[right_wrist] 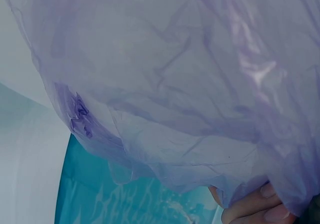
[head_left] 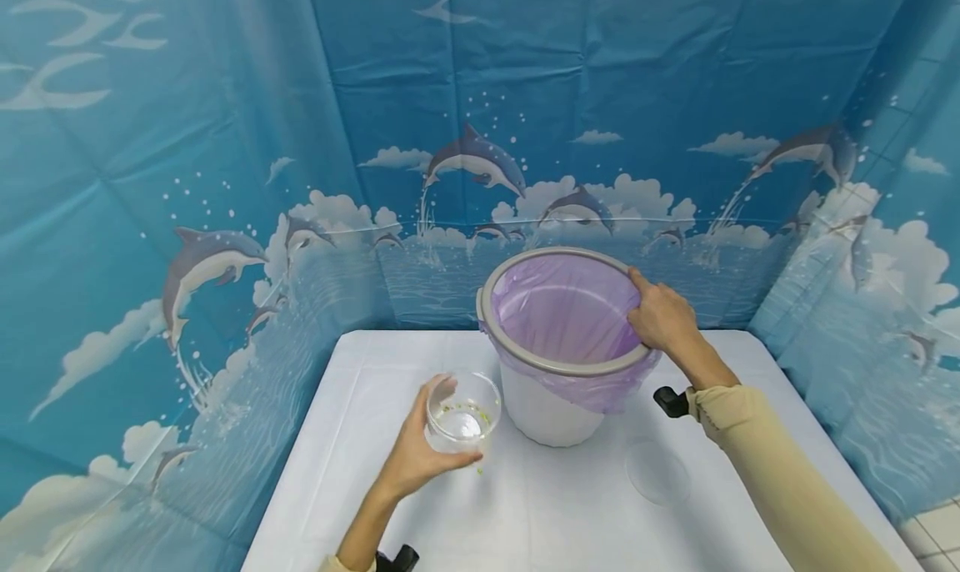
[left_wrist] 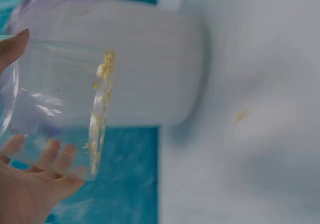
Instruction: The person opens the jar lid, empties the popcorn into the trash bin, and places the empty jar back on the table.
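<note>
My left hand (head_left: 416, 451) grips a clear plastic tub (head_left: 463, 413), thumb on one side and fingers on the other. Small yellow-green crumbs (left_wrist: 104, 73) cling around the inside of its base in the left wrist view. Just right of the tub is a white trash bin (head_left: 551, 409) with a grey rim (head_left: 491, 313) and a purple bag (head_left: 566, 305) lining it. My right hand (head_left: 667, 318) holds the bin's rim on the right side, over the bag. In the right wrist view the bag's overhang covers much of the bin, and some fingertips (right_wrist: 260, 206) show below it.
A clear round lid (head_left: 657, 472) lies on the white-covered table (head_left: 562, 514), right of the bin. One crumb (left_wrist: 242, 116) is on the table near the tub. A blue dolphin-print curtain (head_left: 360, 138) surrounds the table at the back and sides.
</note>
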Demonstrator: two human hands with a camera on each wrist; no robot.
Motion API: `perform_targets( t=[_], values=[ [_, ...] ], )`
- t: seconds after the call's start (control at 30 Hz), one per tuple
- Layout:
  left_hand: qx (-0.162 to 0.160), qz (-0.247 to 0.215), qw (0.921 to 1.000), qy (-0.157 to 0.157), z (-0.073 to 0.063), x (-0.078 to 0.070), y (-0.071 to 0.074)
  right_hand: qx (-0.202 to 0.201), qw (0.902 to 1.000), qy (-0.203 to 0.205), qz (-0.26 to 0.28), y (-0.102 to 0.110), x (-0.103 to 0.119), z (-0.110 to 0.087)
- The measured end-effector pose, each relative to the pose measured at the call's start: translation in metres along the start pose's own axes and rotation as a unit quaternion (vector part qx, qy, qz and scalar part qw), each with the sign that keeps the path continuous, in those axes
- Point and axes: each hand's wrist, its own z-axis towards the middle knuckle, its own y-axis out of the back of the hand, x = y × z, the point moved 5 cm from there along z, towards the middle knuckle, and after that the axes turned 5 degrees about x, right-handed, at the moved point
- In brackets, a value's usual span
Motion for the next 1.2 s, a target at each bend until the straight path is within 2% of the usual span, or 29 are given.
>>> perform_targets(
  t=[0.1, 0.23, 0.33, 0.43, 0.53, 0.73, 1.03, 1.2],
  values=[
    [0.022, -0.025, 0.9987, 0.038, -0.019, 0.028, -0.042, 0.000, 1.0000, 0.001, -0.002, 0.000, 0.000, 0.000],
    [0.060, -0.050, 0.9945, 0.070, -0.037, 0.054, -0.090, -0.003, 1.0000, 0.005, -0.002, 0.000, 0.003, 0.001],
    [0.085, -0.050, 0.9928, 0.069, -0.045, 0.064, -0.115, 0.000, 1.0000, 0.004, -0.002, 0.000, 0.004, 0.001],
    [0.099, -0.043, 0.9923, 0.061, -0.050, 0.068, -0.131, 0.003, 1.0000, 0.004, 0.000, -0.002, 0.005, 0.001],
    [0.105, -0.039, 0.9918, 0.061, -0.051, 0.072, -0.141, 0.004, 1.0000, 0.004, 0.003, -0.003, 0.007, 0.001],
    [0.113, -0.051, 0.9884, 0.087, -0.054, 0.081, -0.154, 0.003, 1.0000, 0.003, 0.004, -0.003, 0.008, 0.000],
    [0.109, -0.062, 0.9883, 0.087, -0.056, 0.089, -0.160, 0.006, 1.0000, 0.003, 0.006, -0.004, 0.007, -0.002],
    [0.110, -0.060, 0.9866, 0.103, -0.057, 0.091, -0.162, 0.006, 1.0000, 0.004, 0.006, -0.004, 0.005, -0.001]
  ],
)
